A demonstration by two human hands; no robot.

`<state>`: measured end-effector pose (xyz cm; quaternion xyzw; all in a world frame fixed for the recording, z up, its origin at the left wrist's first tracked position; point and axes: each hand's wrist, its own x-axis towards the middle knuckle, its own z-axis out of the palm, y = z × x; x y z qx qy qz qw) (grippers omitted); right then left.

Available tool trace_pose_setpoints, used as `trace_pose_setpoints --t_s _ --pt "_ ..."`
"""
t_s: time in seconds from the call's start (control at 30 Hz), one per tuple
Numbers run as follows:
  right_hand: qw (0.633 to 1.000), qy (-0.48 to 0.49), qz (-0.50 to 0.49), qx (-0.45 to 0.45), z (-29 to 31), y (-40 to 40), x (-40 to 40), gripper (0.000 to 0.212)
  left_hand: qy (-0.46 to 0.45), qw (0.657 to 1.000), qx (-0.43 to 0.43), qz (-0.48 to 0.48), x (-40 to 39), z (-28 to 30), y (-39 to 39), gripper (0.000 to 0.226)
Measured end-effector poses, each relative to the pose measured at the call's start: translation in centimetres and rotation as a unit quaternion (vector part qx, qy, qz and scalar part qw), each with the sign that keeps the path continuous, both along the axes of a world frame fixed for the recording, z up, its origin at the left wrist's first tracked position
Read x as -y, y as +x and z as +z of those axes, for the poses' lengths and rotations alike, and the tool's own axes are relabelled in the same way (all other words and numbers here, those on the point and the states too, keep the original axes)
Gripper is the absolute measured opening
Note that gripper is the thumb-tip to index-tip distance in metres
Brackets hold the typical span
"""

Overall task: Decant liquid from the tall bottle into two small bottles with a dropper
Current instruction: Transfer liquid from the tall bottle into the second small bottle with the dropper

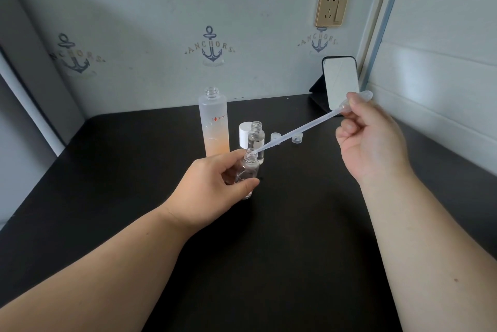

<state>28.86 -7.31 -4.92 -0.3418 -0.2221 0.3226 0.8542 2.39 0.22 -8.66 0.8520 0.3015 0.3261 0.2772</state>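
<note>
The left hand (212, 181) is at the middle of the dark counter (107, 170), with its fingers and thumb wrapped around a small clear bottle (249, 167). This bottle has no cap on and it tips a little. Just past it, toward 11 o'clock, the tall bottle (215, 127) stands up straight with its top open; it is frosted on top and orange lower down. Right behind the held bottle, at 12 o'clock, a second small bottle (256, 138) stands open, with a white cap (245, 134) beside it. Toward 2 o'clock two little clear caps (275, 137) (297, 137) sit on the counter. The dropper (301, 128) is a long thin tube that slants across; its tip is at the mouth of the held bottle. Its fat end is pinched in the right hand (371, 138), up at 3 o'clock. A small mirror (340, 82) leans near the wall, below a gold wall socket (332, 7)
</note>
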Motion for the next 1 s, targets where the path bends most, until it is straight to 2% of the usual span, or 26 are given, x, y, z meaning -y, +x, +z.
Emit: trace_pose_setpoints --t_s 0.13,0.33,0.43,0.6,0.67,0.73,0.8,0.87,0.93,1.0 --pt "1.000 0.001 -0.005 -0.001 0.0 0.1 0.0 0.011 -0.001 1.000 0.001 0.000 0.1 0.1 0.0 0.036" --pt "1.000 -0.005 -0.010 -0.001 -0.1 0.1 0.1 0.013 -0.012 1.000 -0.005 0.001 0.1 0.2 0.0 0.022" --pt "1.000 -0.009 -0.001 -0.020 -0.1 0.0 0.1 0.016 -0.049 0.999 -0.004 -0.003 -0.1 0.1 0.0 0.031" --pt "0.998 -0.015 0.009 -0.065 0.2 0.1 0.2 0.005 -0.087 0.996 0.000 -0.021 -0.2 -0.1 -0.1 0.051" --pt "0.997 -0.017 0.011 -0.071 0.2 0.1 0.2 0.007 -0.105 0.994 0.014 -0.033 -0.1 -0.1 -0.2 0.058" --pt "0.997 -0.017 0.014 -0.078 0.1 0.0 0.2 0.013 -0.107 0.991 0.075 -0.031 0.0 0.0 -0.4 0.048" --pt "0.996 -0.018 0.015 -0.086 0.1 0.0 0.2 0.016 -0.089 0.981 0.170 -0.001 0.2 0.2 -0.7 0.032" --pt "0.995 -0.014 0.017 -0.093 0.1 0.1 0.3 0.017 -0.048 0.970 0.227 0.075 0.1 0.4 -0.9 0.026" --pt "0.995 -0.009 0.021 -0.097 0.1 0.1 0.2 0.017 -0.016 0.959 0.234 0.158 -0.5 0.6 -0.9 0.029" --pt "0.995 -0.005 0.026 -0.098 0.1 0.0 0.2 0.014 -0.042 0.956 0.219 0.189 -1.3 0.5 -0.6 0.045"
